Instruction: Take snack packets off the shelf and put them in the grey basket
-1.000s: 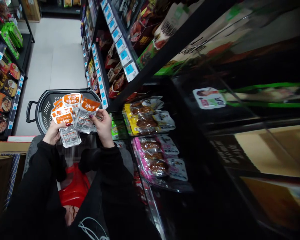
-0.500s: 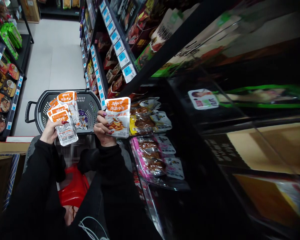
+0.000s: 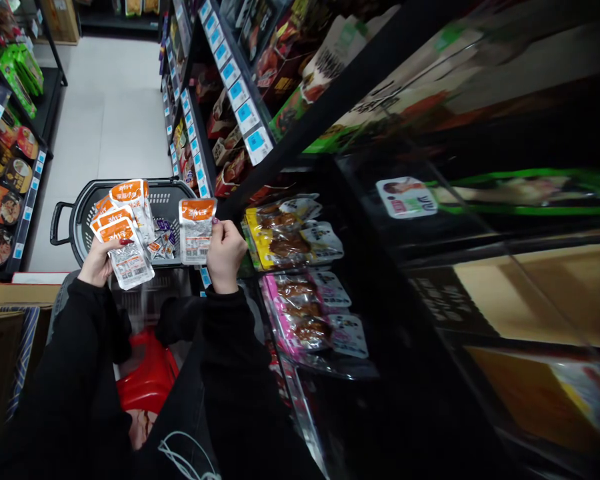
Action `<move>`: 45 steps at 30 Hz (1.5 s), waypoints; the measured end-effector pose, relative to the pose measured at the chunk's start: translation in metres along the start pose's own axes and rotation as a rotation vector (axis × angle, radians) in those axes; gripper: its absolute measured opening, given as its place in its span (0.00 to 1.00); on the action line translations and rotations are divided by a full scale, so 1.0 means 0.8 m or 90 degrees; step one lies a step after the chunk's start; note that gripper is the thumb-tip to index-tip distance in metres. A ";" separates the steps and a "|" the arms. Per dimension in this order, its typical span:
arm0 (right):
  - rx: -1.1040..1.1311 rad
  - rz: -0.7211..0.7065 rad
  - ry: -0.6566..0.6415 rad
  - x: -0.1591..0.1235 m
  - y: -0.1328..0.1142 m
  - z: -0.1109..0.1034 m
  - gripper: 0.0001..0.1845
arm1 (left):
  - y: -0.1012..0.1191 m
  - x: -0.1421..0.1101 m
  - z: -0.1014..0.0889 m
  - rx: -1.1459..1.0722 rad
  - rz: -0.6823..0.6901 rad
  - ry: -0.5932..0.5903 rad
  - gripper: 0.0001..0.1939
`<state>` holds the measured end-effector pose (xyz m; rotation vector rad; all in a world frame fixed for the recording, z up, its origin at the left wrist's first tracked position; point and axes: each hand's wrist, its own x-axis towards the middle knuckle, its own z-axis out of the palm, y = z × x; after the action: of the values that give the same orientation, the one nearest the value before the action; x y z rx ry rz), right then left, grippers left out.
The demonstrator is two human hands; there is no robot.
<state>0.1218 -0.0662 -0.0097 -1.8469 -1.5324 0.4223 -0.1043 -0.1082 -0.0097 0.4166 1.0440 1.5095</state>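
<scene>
Several orange-and-white snack packets (image 3: 130,263) are fanned out in my left hand (image 3: 98,262), which is closed on them over the near left part of a dark grey shopping basket (image 3: 87,200). My right hand (image 3: 226,253) pinches one more snack packet (image 3: 197,230) by its right edge, with the printed text side facing me. This packet hangs over the basket's right rim. Small purple-and-white packets (image 3: 164,239) lie inside the basket; the held packets hide part of its inside.
Right of my hand, packaged brown food in yellow wrappers (image 3: 287,243) and pink wrappers (image 3: 305,313) lies on a dark shelf. Shelves with blue price tags (image 3: 247,117) run along the aisle (image 3: 115,100). A red stool (image 3: 147,377) is below me, and cardboard boxes (image 3: 17,297) stand at left.
My right hand has turned its packet from the picture side to the text side and shifted it left toward the basket. The left hand's packets have moved only slightly.
</scene>
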 end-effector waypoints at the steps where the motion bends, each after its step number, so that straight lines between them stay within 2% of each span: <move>1: -0.053 0.020 -0.063 0.003 0.007 0.002 0.17 | 0.000 0.000 -0.001 0.001 0.002 -0.002 0.28; 4: -0.164 0.082 -0.262 0.011 0.029 0.019 0.15 | 0.000 0.002 -0.003 -0.009 0.007 0.001 0.28; 6: -0.153 0.118 -0.308 0.017 0.039 0.039 0.14 | 0.001 0.003 -0.003 -0.015 0.010 0.005 0.29; 9: -0.078 0.144 -0.276 0.029 0.039 0.067 0.13 | 0.001 0.003 -0.002 -0.019 0.005 0.008 0.31; 12: -0.023 0.130 -0.235 0.042 0.029 0.081 0.13 | 0.000 0.002 -0.001 -0.019 -0.006 0.005 0.33; 15: 0.054 0.076 -0.214 0.041 0.012 0.073 0.13 | -0.003 0.002 0.000 -0.005 -0.014 -0.009 0.32; 20: 0.358 -0.135 -0.303 -0.006 -0.031 0.045 0.18 | -0.011 0.003 0.007 0.004 -0.020 -0.027 0.31; 24: 0.303 -0.241 -0.245 -0.042 -0.054 0.048 0.30 | -0.016 0.001 0.013 -0.003 0.004 -0.026 0.32; 26: 0.274 -0.265 -0.235 -0.047 -0.055 0.056 0.39 | -0.016 0.000 0.013 0.001 0.008 -0.028 0.32; 28: 0.261 -0.282 -0.238 -0.047 -0.053 0.063 0.41 | -0.017 0.000 0.013 -0.001 0.006 -0.033 0.30; 30: 0.254 -0.288 -0.234 -0.045 -0.050 0.066 0.40 | -0.018 0.001 0.012 -0.017 0.013 -0.030 0.28; 37: 0.298 -0.242 -0.237 -0.048 -0.052 0.060 0.24 | -0.022 0.006 0.006 -0.074 0.004 -0.012 0.23; 41: 0.356 -0.224 -0.265 -0.052 -0.054 0.056 0.20 | -0.020 0.008 0.002 -0.087 -0.018 0.001 0.20; 45: 0.436 -0.211 -0.287 -0.055 -0.056 0.055 0.18 | -0.017 0.008 -0.001 -0.093 -0.003 0.009 0.21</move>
<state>0.0502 -0.0921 -0.0179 -0.9873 -1.6566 1.0962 -0.0981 -0.1034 -0.0228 0.3002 0.9376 1.5751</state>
